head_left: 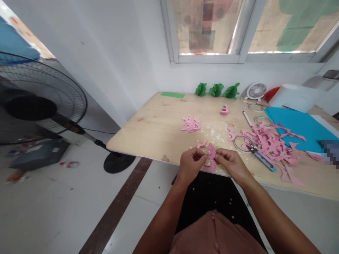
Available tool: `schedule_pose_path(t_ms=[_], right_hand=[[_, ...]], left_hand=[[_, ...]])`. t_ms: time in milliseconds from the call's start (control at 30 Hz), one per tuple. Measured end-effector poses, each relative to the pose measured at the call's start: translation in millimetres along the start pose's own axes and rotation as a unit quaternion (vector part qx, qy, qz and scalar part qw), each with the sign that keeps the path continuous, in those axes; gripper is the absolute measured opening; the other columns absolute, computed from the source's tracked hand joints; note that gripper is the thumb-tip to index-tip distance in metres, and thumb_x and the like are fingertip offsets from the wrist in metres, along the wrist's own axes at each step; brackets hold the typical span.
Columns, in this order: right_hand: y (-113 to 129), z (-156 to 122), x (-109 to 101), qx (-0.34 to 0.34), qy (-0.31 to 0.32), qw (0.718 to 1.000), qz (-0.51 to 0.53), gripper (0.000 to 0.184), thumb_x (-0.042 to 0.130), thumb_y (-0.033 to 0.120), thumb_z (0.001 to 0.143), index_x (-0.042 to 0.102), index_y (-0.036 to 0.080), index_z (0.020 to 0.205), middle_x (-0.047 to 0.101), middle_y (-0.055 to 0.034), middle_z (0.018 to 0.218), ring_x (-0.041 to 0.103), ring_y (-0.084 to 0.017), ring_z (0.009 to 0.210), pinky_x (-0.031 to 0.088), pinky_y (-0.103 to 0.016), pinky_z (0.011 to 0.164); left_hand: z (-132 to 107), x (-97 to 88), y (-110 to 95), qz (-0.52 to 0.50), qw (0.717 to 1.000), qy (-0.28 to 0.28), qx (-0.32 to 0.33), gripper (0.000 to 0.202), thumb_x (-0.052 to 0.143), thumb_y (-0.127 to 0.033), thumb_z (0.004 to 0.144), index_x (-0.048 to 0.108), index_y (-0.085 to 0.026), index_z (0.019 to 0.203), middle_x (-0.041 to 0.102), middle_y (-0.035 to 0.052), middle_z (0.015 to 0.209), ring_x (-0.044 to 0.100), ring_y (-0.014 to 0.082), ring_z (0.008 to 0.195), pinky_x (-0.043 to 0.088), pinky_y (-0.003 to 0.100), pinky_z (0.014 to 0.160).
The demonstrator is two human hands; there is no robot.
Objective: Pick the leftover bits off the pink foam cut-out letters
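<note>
My left hand [191,163] and my right hand [230,161] meet over the near edge of the wooden table [159,123]. Both pinch the same pink foam cut-out [211,156], fingers curled on it from either side. A single pink piece [201,144] lies just beyond my left hand. Farther back on the table sits a small pile of cut pink shapes [191,124], and a lone pink piece [224,110] lies behind it. White crumbs [215,133] are scattered between them.
Scissors [254,150] lie on a heap of pink scraps [272,144] to the right, beside blue sheets [299,125]. Three green paper shapes [216,90], a green sheet [172,95] and a small white fan [256,91] line the back. A standing fan [39,102] is at left.
</note>
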State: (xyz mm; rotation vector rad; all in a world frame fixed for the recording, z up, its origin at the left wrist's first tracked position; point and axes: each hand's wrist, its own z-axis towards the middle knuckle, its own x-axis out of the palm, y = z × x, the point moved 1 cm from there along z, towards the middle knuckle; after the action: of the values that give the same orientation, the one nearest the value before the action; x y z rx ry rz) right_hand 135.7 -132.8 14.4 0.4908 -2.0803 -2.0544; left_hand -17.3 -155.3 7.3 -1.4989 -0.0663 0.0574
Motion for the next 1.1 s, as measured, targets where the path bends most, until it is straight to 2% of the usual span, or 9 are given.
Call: schedule_pose_path(t_ms=[233,900,1100], right_hand=[[-0.5,0.1,0.0,-0.005,0.005,1.0,-0.013,0.031,0.059,0.046,0.074,0.061,0.016,0.066,0.054,0.0009,0.062,0.046,-0.012,0.058,0.036,-0.023,0.056],[-1.2,-0.9,0.1,0.001,0.012,1.0,-0.008,0.033,0.061,0.049,0.072,0.061,0.016,0.067,0.055,0.0001,0.063,0.047,-0.012,0.059,0.037,-0.024,0.056],[-1.1,-2.1,0.8,0.002,0.014,1.0,0.004,0.031,0.061,0.047,0.072,0.061,0.016,0.066,0.056,-0.0004,0.064,0.047,-0.013,0.06,0.038,-0.024,0.056]], left_hand=[[-0.1,-1.7,3.2,0.009,1.0,0.0,0.011,0.015,0.063,-0.028,0.067,0.061,-0.013,0.064,0.058,-0.0008,0.059,0.052,0.0101,0.056,0.042,0.021,0.055],[-2.5,0.1,3.9,-0.021,0.999,-0.015,-0.023,0.017,0.066,-0.03,0.065,0.061,-0.013,0.064,0.058,-0.0007,0.058,0.051,0.0093,0.053,0.043,0.02,0.051],[-3.9,0.1,2.3,-0.04,0.999,-0.017,-0.026,0.016,0.067,-0.027,0.064,0.066,-0.014,0.074,0.065,0.003,0.069,0.058,0.0122,0.061,0.047,0.022,0.055]])
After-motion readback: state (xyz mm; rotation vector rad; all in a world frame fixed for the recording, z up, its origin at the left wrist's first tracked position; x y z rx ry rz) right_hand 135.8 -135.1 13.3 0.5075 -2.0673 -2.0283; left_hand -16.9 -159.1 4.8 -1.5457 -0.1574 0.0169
